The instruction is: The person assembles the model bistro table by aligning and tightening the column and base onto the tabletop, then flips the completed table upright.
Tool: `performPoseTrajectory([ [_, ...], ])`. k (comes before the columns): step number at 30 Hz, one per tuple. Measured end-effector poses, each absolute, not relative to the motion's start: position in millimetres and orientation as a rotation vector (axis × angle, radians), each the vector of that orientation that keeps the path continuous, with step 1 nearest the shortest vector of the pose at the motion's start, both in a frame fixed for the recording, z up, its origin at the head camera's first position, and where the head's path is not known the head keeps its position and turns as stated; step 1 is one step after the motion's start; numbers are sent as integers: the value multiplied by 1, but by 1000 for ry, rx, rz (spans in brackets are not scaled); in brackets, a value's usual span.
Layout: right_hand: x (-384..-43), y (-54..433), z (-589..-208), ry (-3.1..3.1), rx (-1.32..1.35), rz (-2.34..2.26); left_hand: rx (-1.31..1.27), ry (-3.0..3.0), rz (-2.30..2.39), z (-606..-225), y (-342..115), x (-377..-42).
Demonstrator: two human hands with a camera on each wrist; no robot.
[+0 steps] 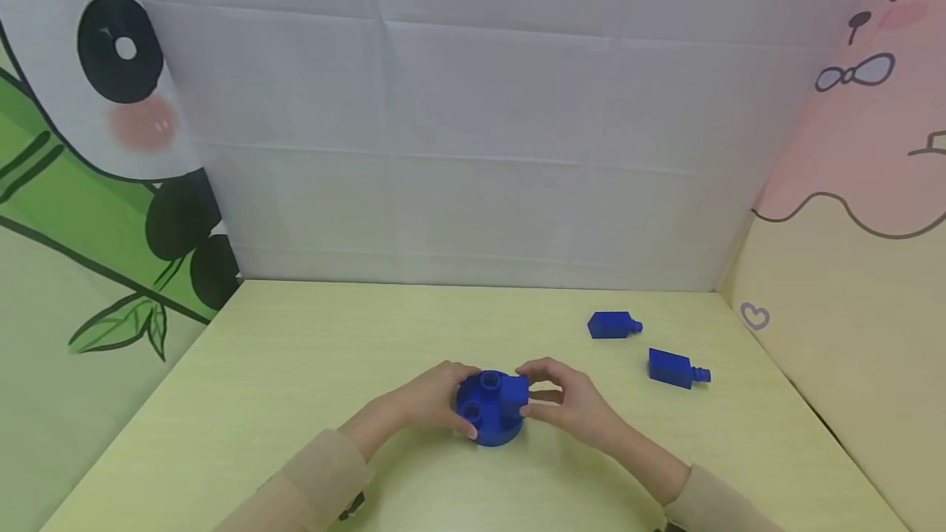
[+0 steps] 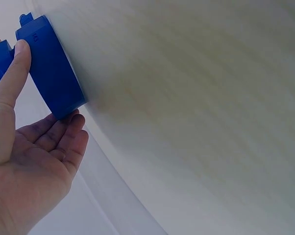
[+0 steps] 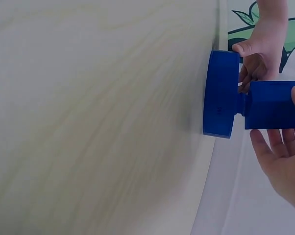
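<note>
A round blue base (image 1: 497, 437) with raised sockets on top stands on the table. My left hand (image 1: 436, 396) grips its left side, thumb at the front; the left wrist view shows that thumb and the fingertips against the rim of the base (image 2: 57, 73). On the base's right part a blue angular block (image 1: 515, 396) stands upright. My right hand (image 1: 572, 405) holds this block between thumb and fingers. In the right wrist view a narrow neck joins the block (image 3: 270, 105) to the base; how deep it sits cannot be told.
Two more blue blocks with ridged necks lie on their sides at the right: one farther back (image 1: 610, 325), one nearer (image 1: 670, 368). The pale wooden table (image 1: 332, 335) ends at a white cloth backdrop (image 1: 473, 212), with printed panels left and right.
</note>
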State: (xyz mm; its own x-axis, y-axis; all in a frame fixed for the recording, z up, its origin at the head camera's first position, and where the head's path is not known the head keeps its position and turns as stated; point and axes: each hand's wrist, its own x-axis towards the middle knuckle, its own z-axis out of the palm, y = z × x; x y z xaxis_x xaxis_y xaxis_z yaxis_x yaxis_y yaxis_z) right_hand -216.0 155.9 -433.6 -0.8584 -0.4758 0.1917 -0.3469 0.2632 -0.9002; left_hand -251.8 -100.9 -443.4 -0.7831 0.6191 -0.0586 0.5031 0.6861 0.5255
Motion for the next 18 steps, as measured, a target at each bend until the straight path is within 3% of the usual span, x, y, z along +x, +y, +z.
performPoseTrajectory([
  [9, -218, 149, -431, 2573, -909, -1453, 895, 2657, 743, -440, -102, -249],
  [18, -220, 141, -435, 2734, -841, -1406, 932, 2662, 740, -440, -101, -250],
])
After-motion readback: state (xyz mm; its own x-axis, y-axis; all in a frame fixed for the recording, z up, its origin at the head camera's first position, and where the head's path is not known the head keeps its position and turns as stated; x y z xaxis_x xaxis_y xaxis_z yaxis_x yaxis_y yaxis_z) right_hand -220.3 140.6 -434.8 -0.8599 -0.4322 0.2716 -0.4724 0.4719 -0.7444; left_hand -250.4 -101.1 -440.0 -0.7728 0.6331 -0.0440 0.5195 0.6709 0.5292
